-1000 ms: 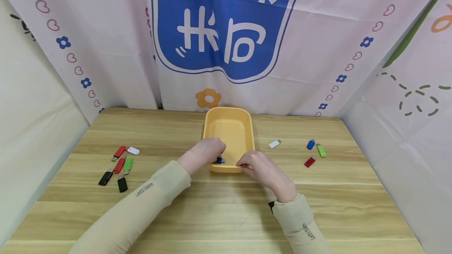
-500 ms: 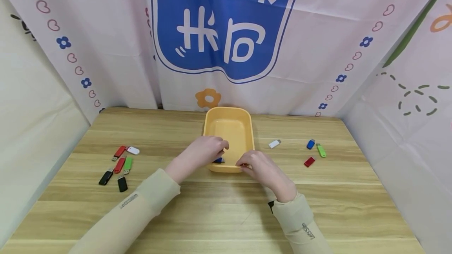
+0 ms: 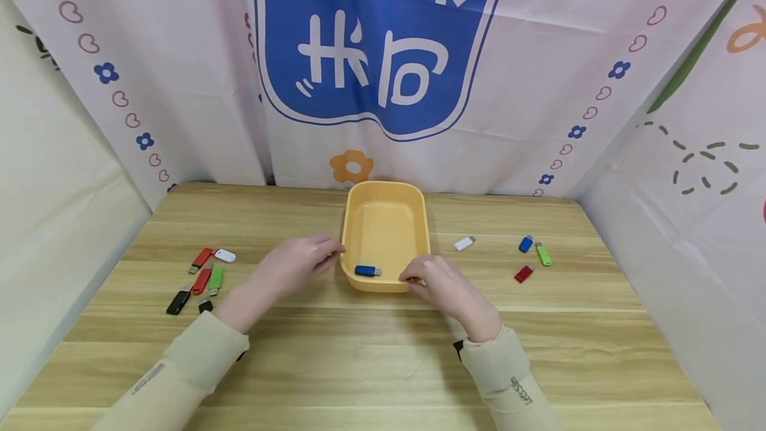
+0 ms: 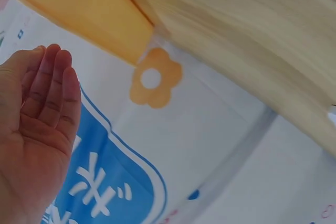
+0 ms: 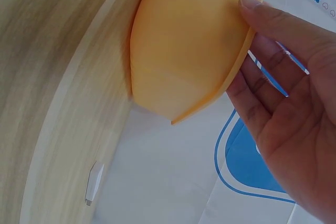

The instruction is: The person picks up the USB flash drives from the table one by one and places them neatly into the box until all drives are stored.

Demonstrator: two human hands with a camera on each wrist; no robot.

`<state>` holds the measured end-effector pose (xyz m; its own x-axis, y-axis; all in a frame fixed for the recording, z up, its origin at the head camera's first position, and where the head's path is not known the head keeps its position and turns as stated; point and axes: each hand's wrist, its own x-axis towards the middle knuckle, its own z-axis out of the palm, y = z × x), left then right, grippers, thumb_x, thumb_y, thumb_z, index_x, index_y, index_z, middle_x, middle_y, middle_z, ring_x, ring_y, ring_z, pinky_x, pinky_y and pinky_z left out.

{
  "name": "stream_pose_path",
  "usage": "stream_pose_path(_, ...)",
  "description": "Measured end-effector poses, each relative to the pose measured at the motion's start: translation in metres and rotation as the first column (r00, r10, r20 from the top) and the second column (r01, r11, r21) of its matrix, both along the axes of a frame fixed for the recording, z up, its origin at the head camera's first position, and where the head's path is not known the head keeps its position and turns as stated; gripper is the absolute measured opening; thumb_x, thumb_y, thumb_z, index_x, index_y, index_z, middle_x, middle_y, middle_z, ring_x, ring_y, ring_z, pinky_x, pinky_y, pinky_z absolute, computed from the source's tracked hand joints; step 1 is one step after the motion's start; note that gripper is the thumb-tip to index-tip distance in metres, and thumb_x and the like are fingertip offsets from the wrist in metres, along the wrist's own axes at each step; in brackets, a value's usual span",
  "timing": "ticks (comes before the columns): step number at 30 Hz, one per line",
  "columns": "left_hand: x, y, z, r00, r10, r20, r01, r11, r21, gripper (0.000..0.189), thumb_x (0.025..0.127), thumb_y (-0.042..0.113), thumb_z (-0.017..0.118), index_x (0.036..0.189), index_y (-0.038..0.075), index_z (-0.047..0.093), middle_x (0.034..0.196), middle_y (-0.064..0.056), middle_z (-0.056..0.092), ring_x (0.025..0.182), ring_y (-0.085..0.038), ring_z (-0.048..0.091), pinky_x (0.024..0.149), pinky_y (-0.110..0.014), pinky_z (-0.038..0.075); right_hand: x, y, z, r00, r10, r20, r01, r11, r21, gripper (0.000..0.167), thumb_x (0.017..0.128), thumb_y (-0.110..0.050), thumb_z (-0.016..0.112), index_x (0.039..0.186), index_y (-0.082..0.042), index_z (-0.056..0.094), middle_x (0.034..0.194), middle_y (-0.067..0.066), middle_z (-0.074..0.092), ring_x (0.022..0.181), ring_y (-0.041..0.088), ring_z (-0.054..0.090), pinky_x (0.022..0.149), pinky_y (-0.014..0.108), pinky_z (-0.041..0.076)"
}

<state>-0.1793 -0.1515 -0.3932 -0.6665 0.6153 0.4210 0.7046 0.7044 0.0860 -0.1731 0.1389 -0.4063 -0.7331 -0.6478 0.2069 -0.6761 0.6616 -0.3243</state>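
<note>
A yellow tray (image 3: 383, 231) stands on the table, with a blue USB stick (image 3: 366, 271) lying inside near its front wall. My left hand (image 3: 293, 263) is beside the tray's left rim, its fingertips at or very near the edge. In the left wrist view the left hand (image 4: 44, 114) has its fingers together, nearly straight, and holds nothing. My right hand (image 3: 445, 288) grips the front right rim. The right wrist view shows the right thumb (image 5: 262, 11) on the outer wall and the fingers over the rim. A tiny dark reddish spot under those fingers is too hidden to identify.
On the left lie red USB sticks (image 3: 202, 281), black ones (image 3: 178, 302), a green one (image 3: 216, 278) and a white one (image 3: 225, 255). To the right are white (image 3: 463, 243), blue (image 3: 525, 243), green (image 3: 543, 255) and dark red (image 3: 523, 274) sticks. A printed curtain (image 3: 209, 52) hangs behind the table.
My left hand has come out of the tray and moved left to its rim, which uncovers the blue USB stick inside. The right hand has kept its grip in place.
</note>
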Motion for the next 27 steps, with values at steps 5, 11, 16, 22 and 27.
stream_pose_path(5, 0.002, -0.014, -0.001, 0.997, 0.043, 0.059, -0.045, 0.998, 0.043, 0.018, 0.089, 0.010, 0.073, 0.107, 0.010, 0.074, 0.102, -0.005, 0.077, 0.089, -0.018, 0.074, 0.075, -0.034, 0.061, 0.000, 0.000, 0.000, 1.000, 0.004, -0.005, -0.004, 1.000, -0.002, 0.011, 0.086, -0.007, 0.076, 0.095, -0.011, 0.079, 0.093, -0.001, 0.077, 0.090, 0.017, 0.071, 0.081, 0.030, 0.058)
stream_pose_path(11, 0.009, -0.036, 0.001, 0.975, 0.140, 0.170, -0.149, 0.988, 0.039, 0.020, 0.091, 0.010, 0.070, 0.111, 0.013, 0.074, 0.104, -0.003, 0.077, 0.087, -0.014, 0.071, 0.073, -0.034, 0.059, 0.000, -0.001, 0.000, 1.000, 0.000, 0.001, 0.000, 1.000, -0.003, 0.011, 0.086, -0.007, 0.076, 0.095, -0.012, 0.079, 0.094, -0.001, 0.077, 0.090, 0.016, 0.071, 0.080, 0.030, 0.058)
stream_pose_path(16, 0.011, -0.059, 0.004, 0.951, 0.224, 0.211, -0.229, 0.973, -0.001, 0.019, 0.093, 0.010, 0.068, 0.111, 0.010, 0.073, 0.103, -0.005, 0.076, 0.084, -0.015, 0.070, 0.072, -0.036, 0.058, -0.001, -0.001, 0.000, 1.000, -0.001, 0.013, 0.001, 1.000, -0.005, 0.011, 0.086, -0.007, 0.076, 0.096, -0.012, 0.079, 0.095, -0.001, 0.077, 0.091, 0.016, 0.071, 0.081, 0.030, 0.058)
stream_pose_path(22, 0.008, -0.088, 0.004, 0.900, 0.357, 0.250, -0.374, 0.927, 0.020, 0.015, 0.094, 0.011, 0.065, 0.107, 0.005, 0.072, 0.093, -0.009, 0.075, 0.069, -0.015, 0.065, 0.058, -0.031, 0.052, 0.000, 0.000, 0.000, 1.000, -0.004, 0.020, 0.004, 1.000, -0.006, 0.012, 0.086, -0.007, 0.076, 0.096, -0.012, 0.079, 0.095, -0.001, 0.077, 0.091, 0.016, 0.071, 0.081, 0.031, 0.058)
stream_pose_path(27, 0.003, -0.109, -0.004, 0.863, 0.426, 0.272, -0.458, 0.886, 0.064, 0.011, 0.094, 0.010, 0.063, 0.098, 0.002, 0.069, 0.085, -0.012, 0.073, 0.066, -0.017, 0.062, 0.058, -0.034, 0.050, 0.001, 0.000, 0.000, 1.000, 0.002, 0.017, -0.002, 1.000, -0.003, 0.011, 0.087, -0.007, 0.075, 0.096, -0.012, 0.079, 0.095, 0.000, 0.077, 0.090, 0.016, 0.071, 0.081, 0.031, 0.058)
